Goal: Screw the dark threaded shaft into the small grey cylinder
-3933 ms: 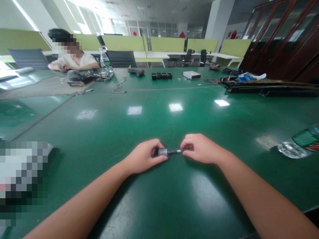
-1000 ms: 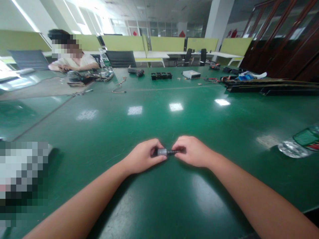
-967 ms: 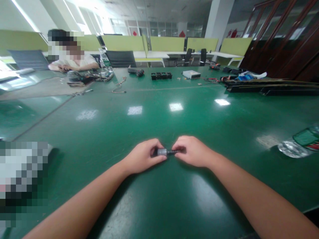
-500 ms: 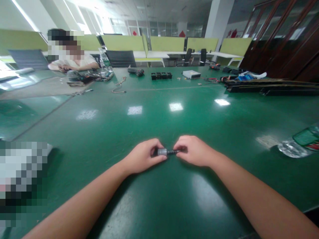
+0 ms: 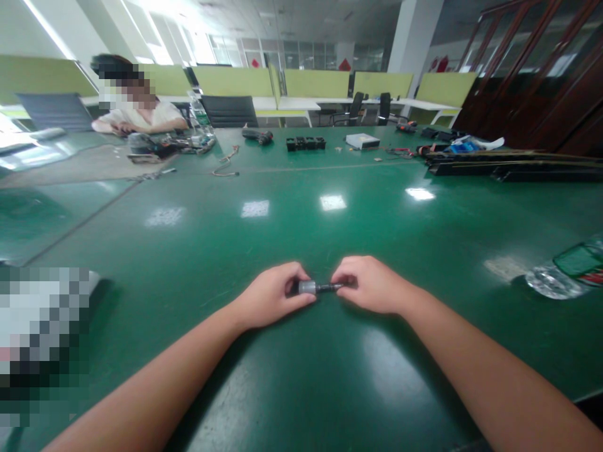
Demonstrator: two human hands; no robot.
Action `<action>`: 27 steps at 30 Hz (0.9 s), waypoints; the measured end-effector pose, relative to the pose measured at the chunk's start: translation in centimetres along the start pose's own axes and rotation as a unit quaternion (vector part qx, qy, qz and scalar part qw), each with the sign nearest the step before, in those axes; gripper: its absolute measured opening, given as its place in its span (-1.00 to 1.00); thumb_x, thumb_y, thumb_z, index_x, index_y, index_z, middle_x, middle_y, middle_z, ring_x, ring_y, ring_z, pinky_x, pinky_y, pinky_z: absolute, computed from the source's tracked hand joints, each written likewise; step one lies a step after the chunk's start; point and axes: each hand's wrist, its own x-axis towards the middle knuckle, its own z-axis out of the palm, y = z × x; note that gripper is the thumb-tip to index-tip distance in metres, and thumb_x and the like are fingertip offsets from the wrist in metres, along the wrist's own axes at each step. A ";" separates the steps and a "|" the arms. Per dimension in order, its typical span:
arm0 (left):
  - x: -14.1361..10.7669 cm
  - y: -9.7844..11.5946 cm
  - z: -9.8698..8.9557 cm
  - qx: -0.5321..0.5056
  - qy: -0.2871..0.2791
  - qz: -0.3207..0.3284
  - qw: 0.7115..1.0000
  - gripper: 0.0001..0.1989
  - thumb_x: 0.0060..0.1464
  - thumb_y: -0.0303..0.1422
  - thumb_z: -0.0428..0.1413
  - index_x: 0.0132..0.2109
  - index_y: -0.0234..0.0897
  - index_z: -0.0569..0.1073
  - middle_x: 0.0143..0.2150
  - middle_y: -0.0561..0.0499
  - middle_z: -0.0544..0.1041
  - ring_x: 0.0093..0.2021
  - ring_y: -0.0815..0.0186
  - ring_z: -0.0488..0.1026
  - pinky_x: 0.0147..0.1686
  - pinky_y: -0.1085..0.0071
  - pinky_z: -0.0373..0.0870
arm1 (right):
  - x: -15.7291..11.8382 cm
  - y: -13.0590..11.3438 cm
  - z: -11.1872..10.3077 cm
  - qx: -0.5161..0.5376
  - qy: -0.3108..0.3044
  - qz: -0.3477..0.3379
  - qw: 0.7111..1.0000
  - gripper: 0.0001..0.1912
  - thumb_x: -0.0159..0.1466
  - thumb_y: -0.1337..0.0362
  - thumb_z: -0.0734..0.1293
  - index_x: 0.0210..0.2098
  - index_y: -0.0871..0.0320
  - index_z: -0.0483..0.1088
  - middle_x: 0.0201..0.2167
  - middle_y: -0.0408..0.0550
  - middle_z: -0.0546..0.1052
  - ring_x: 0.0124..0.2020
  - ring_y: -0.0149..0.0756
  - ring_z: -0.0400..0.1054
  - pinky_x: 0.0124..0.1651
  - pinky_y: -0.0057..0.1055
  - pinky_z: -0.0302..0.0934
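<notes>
Between my two hands lies a small grey cylinder (image 5: 308,287) with a thin dark shaft (image 5: 325,288) sticking out to the right, close to or on the green tabletop (image 5: 292,232). My left hand (image 5: 268,297) is closed around the cylinder, thumb on the near side and fingers on the far side. The far end of the shaft is pinched by the fingertips of my right hand (image 5: 372,287), which partly hide it. The part is held roughly level; its exact kind is too blurred to make out.
A plastic bottle (image 5: 565,273) lies at the right. At the left edge is a pixelated box-like object (image 5: 42,320). Along the far side are a black block (image 5: 305,144), a white box (image 5: 362,141), dark rails (image 5: 513,164) and a cable (image 5: 226,164). Another person (image 5: 141,116) sits far left.
My right hand has shifted slightly to the right along the shaft, so a little more of it shows. My left hand has stayed on the cylinder.
</notes>
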 end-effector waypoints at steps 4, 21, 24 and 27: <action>0.0 0.0 0.0 -0.003 -0.001 0.003 1.000 -0.69 0.13 -0.09 0.18 -0.17 -0.24 0.46 -0.39 0.09 0.42 -0.42 0.33 0.33 -0.42 0.45 0.19 | 0.0 0.0 -0.1 0.002 -0.001 0.004 1.000 -0.88 0.18 0.39 0.39 -0.28 0.14 0.55 -0.36 -0.12 0.51 -0.34 -0.38 0.34 -0.29 -0.44 0.16; 0.0 0.0 -0.1 -0.007 -0.002 -0.001 1.000 -0.68 0.12 -0.07 0.17 -0.17 -0.24 0.47 -0.39 0.08 0.43 -0.41 0.33 0.34 -0.41 0.45 0.21 | -0.2 0.4 -0.8 -0.002 -0.006 0.016 1.000 -0.84 0.15 0.42 0.38 -0.29 0.14 0.56 -0.38 -0.14 0.52 -0.37 -0.41 0.35 -0.30 -0.47 0.19; 0.0 0.0 -0.1 -0.008 0.000 -0.001 1.000 -0.68 0.11 -0.07 0.17 -0.17 -0.24 0.47 -0.39 0.07 0.43 -0.41 0.33 0.34 -0.41 0.45 0.21 | -0.3 0.8 -1.1 -0.012 -0.005 0.018 1.000 -0.85 0.15 0.42 0.37 -0.29 0.14 0.56 -0.38 -0.13 0.52 -0.38 -0.40 0.35 -0.30 -0.46 0.19; -0.1 -0.1 -0.1 -0.006 0.001 -0.001 1.000 -0.68 0.12 -0.07 0.17 -0.17 -0.24 0.48 -0.38 0.07 0.44 -0.41 0.33 0.34 -0.42 0.45 0.21 | -0.4 1.2 -1.5 -0.013 -0.002 0.034 0.999 -0.85 0.14 0.42 0.38 -0.29 0.15 0.56 -0.37 -0.12 0.53 -0.38 -0.40 0.35 -0.29 -0.46 0.21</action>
